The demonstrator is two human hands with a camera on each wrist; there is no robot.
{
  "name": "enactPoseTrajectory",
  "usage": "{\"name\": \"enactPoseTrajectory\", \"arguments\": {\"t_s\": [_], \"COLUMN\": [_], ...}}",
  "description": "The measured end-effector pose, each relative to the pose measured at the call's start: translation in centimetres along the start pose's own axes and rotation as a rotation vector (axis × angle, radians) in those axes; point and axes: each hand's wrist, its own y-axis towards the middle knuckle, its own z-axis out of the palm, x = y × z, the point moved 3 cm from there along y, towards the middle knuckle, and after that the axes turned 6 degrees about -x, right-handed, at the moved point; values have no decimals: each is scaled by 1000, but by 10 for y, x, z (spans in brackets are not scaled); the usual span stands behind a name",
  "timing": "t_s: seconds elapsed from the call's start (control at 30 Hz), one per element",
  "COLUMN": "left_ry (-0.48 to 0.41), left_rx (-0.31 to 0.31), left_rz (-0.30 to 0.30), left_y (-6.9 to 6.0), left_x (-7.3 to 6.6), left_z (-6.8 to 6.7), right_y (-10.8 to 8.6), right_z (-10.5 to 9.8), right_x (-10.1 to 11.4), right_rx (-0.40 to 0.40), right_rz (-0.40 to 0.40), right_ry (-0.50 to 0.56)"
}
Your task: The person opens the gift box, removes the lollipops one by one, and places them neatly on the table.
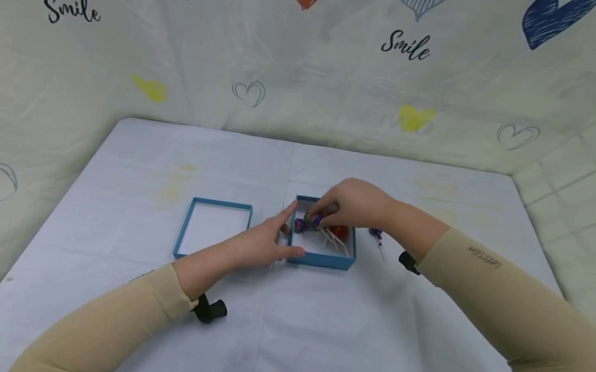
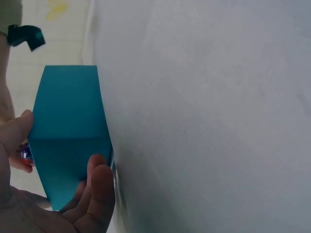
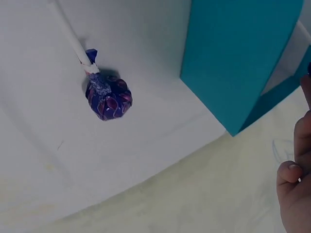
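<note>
Under the right hand [image 1: 359, 205], fingers pinching a lollipop [image 1: 313, 220], others already lie in the blue box [image 1: 321, 260] beside the left hand's [image 1: 264, 240] spread fingers, leaving one purple-wrapped lollipop [image 3: 109, 99] and the lid [image 1: 184, 228] outside

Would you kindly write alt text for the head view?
A person's right hand pinches a wrapped lollipop in an open blue box, while the left hand rests against the box's left side. A shallow blue lid lies to the left, another lollipop to the right.
</note>
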Motion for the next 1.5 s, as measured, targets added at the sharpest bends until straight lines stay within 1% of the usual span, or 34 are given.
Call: {"name": "enactPoseTrajectory", "arguments": {"t_s": [0.23,0.33,0.43,0.57,0.87,1.03,1.17,1.27,1.4,1.5], "left_ry": [10,21,34,46,57,62,63,65,69,69], "left_rx": [-2,3,6,6,2,1,2,4,5,5], "left_rz": [2,0,-6,-6,-10,-13,-12,-14,-19,-18], "left_y": [2,2,1,1,1,2,3,2,2,3], "left_x": [3,4,2,1,2,2,3,3,4,4], "left_z": [0,1,1,0,0,1,1,1,2,2], "right_y": [-11,-19,-29,-44,-83,-99,-105,-105,-102,-99], "right_z": [-21,-28,-33,-33,-19,-9,-1,9,21,27], "right_x": [-8,-15,-26,-43,-90,-111,-122,-127,-130,-131], "right_rx": [-88,-131,-172,-193,-217,-197,-194,-180,-146,-137], "right_rz": [79,130,199,289,428,488,503,506,497,488], "right_ry": [51,79,95,127,189,206,203,198,173,143]}}
